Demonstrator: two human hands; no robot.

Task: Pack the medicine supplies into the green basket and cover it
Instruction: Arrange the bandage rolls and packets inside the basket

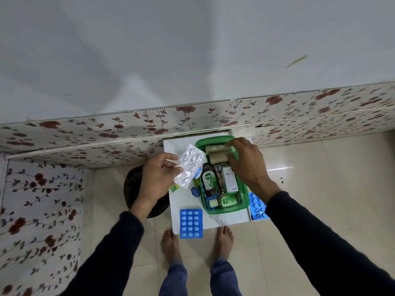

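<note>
Green plastic basket (223,210) on the white table (188,201) is filling: our right hand (245,161) is pressing beige rolls (218,153) inside, our left hand (158,178) gripping silver blister strips (189,167) beside it. Next, we judge, strips go in.

Small white table (186,201), green basket (244,207), blue blister pack (190,223) at near edge, blue cap (195,191)
</note>
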